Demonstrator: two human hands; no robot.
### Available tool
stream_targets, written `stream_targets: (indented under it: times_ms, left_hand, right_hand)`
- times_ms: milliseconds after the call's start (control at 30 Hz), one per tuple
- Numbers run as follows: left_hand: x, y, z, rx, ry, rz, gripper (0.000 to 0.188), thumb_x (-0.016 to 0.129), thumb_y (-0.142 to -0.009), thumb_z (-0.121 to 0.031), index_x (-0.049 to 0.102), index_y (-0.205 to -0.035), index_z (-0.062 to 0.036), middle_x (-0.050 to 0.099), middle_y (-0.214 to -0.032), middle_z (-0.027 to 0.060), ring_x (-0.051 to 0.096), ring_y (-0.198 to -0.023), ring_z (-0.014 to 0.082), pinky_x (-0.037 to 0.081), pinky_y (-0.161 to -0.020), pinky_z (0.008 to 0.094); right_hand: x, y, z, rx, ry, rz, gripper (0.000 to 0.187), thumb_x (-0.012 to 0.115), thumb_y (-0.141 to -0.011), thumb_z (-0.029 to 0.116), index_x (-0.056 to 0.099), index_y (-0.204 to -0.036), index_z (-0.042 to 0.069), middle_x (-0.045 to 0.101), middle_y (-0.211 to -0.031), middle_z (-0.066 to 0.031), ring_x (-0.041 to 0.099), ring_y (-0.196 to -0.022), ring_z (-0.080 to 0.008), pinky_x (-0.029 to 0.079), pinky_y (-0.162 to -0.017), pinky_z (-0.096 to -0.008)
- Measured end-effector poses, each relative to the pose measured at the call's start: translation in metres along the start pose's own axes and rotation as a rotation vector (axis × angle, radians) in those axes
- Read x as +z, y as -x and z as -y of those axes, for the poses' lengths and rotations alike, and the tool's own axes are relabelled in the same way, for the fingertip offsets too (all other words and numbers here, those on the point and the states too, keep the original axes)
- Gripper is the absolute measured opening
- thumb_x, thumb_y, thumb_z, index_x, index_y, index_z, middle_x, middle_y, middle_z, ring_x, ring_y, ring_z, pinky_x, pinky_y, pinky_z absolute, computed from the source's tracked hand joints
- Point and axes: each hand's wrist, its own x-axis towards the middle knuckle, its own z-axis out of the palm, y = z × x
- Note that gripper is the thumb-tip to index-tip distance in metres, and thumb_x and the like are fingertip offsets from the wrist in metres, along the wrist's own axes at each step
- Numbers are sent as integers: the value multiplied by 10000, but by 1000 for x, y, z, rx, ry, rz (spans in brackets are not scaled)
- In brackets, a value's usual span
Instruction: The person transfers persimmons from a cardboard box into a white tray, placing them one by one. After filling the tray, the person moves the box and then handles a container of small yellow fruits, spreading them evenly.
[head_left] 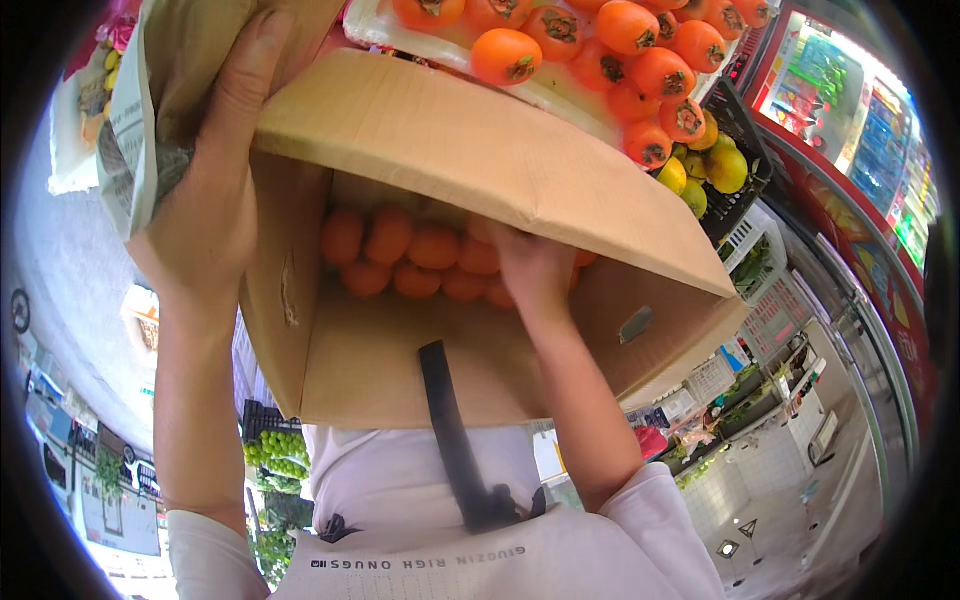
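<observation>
A brown cardboard box [500, 130] lies with its opening toward me. Two rows of orange persimmons [388, 236] show in its shaded inside. My right hand [535, 265] reaches into the box and touches the fruit toward the right. Its fingers are hidden among the persimmons, so any hold on one does not show. At the upper left, my left hand [215, 190] is closed, thumb up, on a brown cardboard sheet [190, 50] beside the box. A greyish printed paper [125, 165] hangs by that hand. Most of the left fingers are hidden behind it.
Past the box, a white foam tray [400, 38] holds many persimmons. Right of it stands a black crate [750, 125] of yellow-green fruit [727, 168]. A red-framed display fridge [850, 110] is at the far right. Green grapes [278, 455] show below left. A black strap [450, 430] hangs before me.
</observation>
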Motion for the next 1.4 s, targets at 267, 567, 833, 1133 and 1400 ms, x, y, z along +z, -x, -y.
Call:
stream_targets:
  times_ms: [267,567,833,1133,1400]
  left_hand:
    - [7,-8,-1,-48,183,-25,211,758,-1049,-27,794,-1251,22,781,-1273,97,737,-1136,198,565,-1026,345]
    - [-13,-11,21,154,-39,115,277,701,-1068,13,824,-1307,-54,783,-1316,86,738,-1165,204,558,-1077,352]
    - [-20,-14,28,260,-137,179,377,633,-1076,66,819,-1357,-104,773,-1357,88,728,-1204,212,538,-1110,359]
    - [0,-3,12,12,43,57,300,681,-1083,-4,808,-1347,-65,753,-1372,104,717,-1212,224,547,-1086,377]
    - [-3,-5,-4,-41,-74,77,341,845,-991,-97,770,-1288,53,776,-1283,131,727,-1164,212,549,-1048,375]
  right_hand:
    - [1,-9,-44,-94,190,-83,534,727,-1040,355,654,-1436,5,724,-1354,-233,685,-1271,-408,543,-1046,-509]
    - [12,-2,-20,-193,558,23,757,792,-960,468,594,-1522,2,657,-1491,-246,618,-1378,-446,504,-1116,-546]
    - [-12,15,-3,-56,-178,357,850,933,-872,216,530,-1581,-20,644,-1505,-165,639,-1378,-290,507,-1168,-447]
    - [-39,59,15,271,-1028,798,1050,1012,-795,258,459,-1638,-36,611,-1533,-119,619,-1386,-206,468,-1214,-366]
    - [-68,70,45,281,-1332,1060,1058,1033,-729,68,415,-1587,48,608,-1516,-194,680,-1327,-315,608,-1042,-430]
